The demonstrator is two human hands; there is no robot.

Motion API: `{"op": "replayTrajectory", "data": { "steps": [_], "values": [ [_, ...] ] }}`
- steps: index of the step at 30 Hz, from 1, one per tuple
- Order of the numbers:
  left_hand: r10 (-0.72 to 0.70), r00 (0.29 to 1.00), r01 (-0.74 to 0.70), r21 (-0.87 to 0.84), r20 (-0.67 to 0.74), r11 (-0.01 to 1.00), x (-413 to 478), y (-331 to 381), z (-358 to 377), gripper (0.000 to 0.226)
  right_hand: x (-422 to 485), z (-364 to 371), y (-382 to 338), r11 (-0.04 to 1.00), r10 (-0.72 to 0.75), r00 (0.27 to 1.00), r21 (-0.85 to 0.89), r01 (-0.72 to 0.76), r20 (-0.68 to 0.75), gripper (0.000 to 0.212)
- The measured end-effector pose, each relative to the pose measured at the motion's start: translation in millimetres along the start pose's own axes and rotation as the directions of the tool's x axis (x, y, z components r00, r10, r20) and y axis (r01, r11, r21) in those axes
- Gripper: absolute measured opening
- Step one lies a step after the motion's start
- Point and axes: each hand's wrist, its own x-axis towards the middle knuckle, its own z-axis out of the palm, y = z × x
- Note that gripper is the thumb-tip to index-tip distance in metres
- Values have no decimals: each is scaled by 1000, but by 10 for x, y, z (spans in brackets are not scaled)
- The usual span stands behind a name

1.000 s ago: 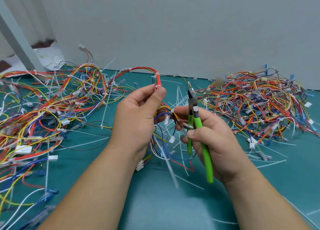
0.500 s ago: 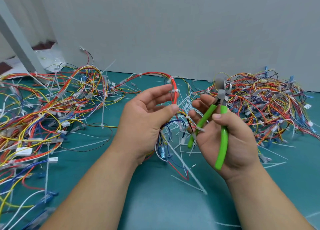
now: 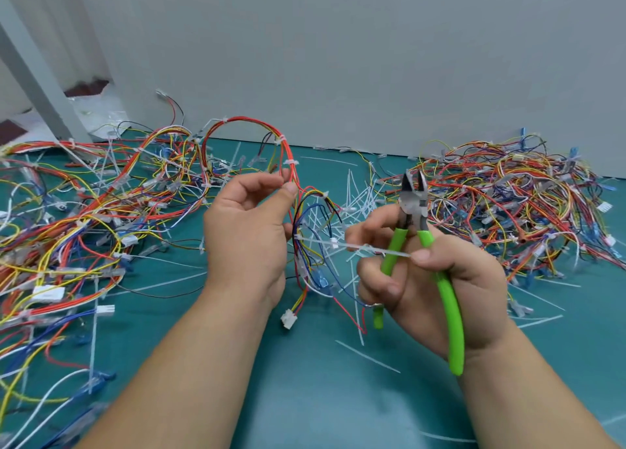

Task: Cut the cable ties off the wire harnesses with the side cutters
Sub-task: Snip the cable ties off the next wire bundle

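Side cutters [image 3: 414, 208], curved green handles [image 3: 453, 330] in right hand [image 3: 411, 291], left hand [image 3: 244, 238] pinching harness [image 3: 284, 150]

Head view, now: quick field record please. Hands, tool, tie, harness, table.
left hand: pinches red wires of the held harness
right hand: grips the side cutters, thumb and finger pinching a white cable tie
side cutters: green handles, jaws open, tips up, clear of wires
cable tie: spans from harness to right thumb; severed or not, cannot tell
table: green mat; left pile and right pile of wires, loose ties between
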Motion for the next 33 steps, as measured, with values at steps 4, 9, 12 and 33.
{"op": "replayTrajectory", "data": {
  "steps": [4,9,12,33],
  "values": [
    [-18,1000,17,23,16,1000,-43,-23,10,26,2,46,35,997,78,992,-27,-75,101,76],
    [28,996,-36,85,88,996,-50,-20,19,27,28,45,108,986,-1,1000,-166,4,19,58],
    [33,986,-66,204,160,977,-52,-9,3,22,37,18,88,984,-78,996,-163,69,-51,57],
    [-304,901,55,613,310,788,-107,-186,-31,26,100,33,-23,978,-128,972,136,156,-199,54]
  ]
}}
